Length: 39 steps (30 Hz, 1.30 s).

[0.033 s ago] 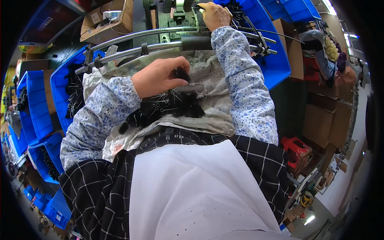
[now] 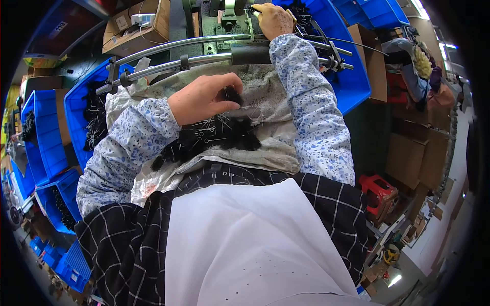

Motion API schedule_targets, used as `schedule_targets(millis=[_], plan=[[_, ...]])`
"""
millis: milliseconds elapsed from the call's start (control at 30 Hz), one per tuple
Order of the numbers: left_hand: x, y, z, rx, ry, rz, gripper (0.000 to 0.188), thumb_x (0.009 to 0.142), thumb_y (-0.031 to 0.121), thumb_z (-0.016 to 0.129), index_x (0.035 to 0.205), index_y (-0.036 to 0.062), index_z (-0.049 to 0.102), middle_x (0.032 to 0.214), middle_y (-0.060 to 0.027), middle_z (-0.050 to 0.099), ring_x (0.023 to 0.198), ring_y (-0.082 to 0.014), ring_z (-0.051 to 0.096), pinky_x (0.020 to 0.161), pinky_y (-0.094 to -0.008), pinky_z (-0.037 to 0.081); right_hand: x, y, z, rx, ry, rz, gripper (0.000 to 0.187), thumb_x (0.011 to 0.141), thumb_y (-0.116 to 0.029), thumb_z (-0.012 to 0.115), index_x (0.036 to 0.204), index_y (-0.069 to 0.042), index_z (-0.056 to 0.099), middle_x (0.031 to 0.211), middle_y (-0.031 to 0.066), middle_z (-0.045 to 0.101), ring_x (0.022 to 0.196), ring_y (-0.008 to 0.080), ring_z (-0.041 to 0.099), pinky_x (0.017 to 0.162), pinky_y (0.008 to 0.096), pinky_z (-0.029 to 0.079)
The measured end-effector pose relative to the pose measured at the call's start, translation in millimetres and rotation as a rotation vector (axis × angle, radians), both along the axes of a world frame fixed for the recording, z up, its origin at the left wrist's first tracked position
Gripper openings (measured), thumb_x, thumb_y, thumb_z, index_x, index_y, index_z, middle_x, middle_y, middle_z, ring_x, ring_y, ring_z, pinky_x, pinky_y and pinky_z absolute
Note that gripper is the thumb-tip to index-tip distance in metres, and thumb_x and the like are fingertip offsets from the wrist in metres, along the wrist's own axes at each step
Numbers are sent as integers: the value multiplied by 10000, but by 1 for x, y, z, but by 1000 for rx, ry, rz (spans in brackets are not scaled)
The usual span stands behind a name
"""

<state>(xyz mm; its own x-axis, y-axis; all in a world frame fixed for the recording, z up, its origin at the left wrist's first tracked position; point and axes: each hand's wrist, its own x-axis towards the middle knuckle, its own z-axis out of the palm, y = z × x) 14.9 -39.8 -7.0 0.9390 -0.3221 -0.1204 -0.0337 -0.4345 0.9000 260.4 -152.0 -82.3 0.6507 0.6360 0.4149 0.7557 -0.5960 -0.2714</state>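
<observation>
The left hand (image 2: 204,97) rests on the dirty grey cloth (image 2: 265,148) spread over the person's lap, its fingers curled narrow and pinching a small black part (image 2: 234,95) between thumb and fingertips. Just below that hand on the cloth lies a heap of black parts with thin metal pins (image 2: 214,136), stretching toward the left forearm in its blue-flowered sleeve.

Beyond the cloth's far edge run two curved metal bars (image 2: 173,56), one above the other, the nearer one carrying a dark grip section. Past those bars stands a green machine (image 2: 224,20). The right hand (image 2: 274,19) reaches over the bars to that machine, fingers bent and pressed to something at the machine's right side (it looks like a small pale piece, though the view there is too small to be sure), so I cannot tell whether it grips anything.

Left of the cloth sits a blue bin (image 2: 76,102) holding more black parts; right of the cloth, behind the right sleeve, is another blue bin (image 2: 352,76). A cardboard box (image 2: 138,23) stands beyond the bars, left of the machine.
</observation>
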Motion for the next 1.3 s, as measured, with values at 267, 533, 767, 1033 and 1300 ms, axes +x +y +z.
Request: schedule_targets(millis=[267, 533, 767, 1033, 1300], plan=[[1, 0, 3, -10, -13, -10, 278, 842, 143, 630, 1070, 23, 527, 970, -86, 611, 835, -194, 600, 753, -314, 484, -12, -3, 21, -169, -149, -85, 311, 776, -323, 650, 1033, -148, 646, 1040, 70, 558, 998, 258, 509, 807, 421, 411], [-5, 8, -1, -57, -88, 57, 267, 845, 149, 621, 1065, 26, 534, 869, -100, 612, 716, -197, 571, 671, -320, 468, 0, -24, -9, -81, -65, -132, 373, 761, -255, 639, 1085, -69, 633, 1020, 172, 631, 990, 322, 583, 900, 412, 446], [-8, 16, 7, 22, 13, 62, 275, 853, 157, 622, 1086, 38, 538, 998, -87, 602, 841, -191, 598, 756, -316, 491, -23, 17, -15, -71, -93, -101, 337, 726, -214, 629, 1028, -66, 652, 941, 140, 652, 891, 317, 616, 809, 423, 476], [-6, 17, 8, 29, -88, 69, 256, 873, 143, 594, 1101, 38, 544, 1004, -87, 599, 900, -190, 581, 768, -314, 485, -46, 40, -7, -76, -129, -160, 129, 760, -157, 529, 814, -83, 621, 800, 89, 628, 801, 275, 596, 721, 430, 447], [-10, 34, 7, 153, -156, 100, 231, 878, 77, 564, 1106, 49, 538, 1104, -86, 520, 1007, -195, 552, 835, -302, 478, 7, -24, -19, -83, -190, -153, 274, 773, -214, 566, 1002, -91, 655, 966, 118, 652, 1002, 298, 581, 832, 437, 451]])
